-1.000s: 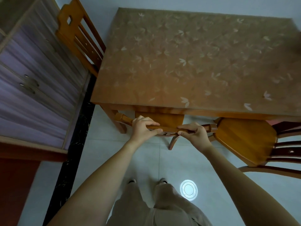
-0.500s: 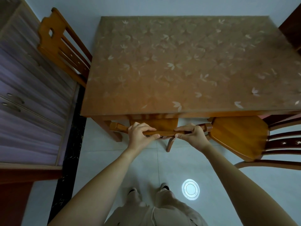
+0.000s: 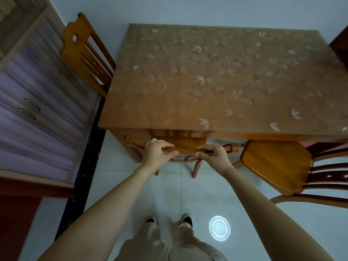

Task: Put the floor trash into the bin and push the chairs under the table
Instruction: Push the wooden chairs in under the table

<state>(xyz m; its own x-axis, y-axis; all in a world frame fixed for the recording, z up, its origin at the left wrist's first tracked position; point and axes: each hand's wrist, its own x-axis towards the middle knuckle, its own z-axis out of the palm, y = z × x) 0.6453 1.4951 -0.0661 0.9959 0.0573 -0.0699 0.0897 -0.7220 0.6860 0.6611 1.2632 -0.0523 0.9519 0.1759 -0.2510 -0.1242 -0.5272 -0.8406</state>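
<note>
A wooden table with a leaf-patterned top fills the middle of the view. Straight in front of me a wooden chair sits with its seat under the table's near edge; only its top rail and back legs show. My left hand and my right hand both grip that top rail. A second chair stands at the right, seat out from the table. A third chair stands at the table's left end. No trash or bin is visible.
A cabinet with purple doors lines the left wall, with a dark floor strip beside it. A round light reflection lies on the pale tiled floor by my feet. A dark piece of furniture shows at the upper right.
The chair I hold has slid further under the table, and the view has pulled back and tilted so more of the table and left chair shows. Both hands keep their grip.
</note>
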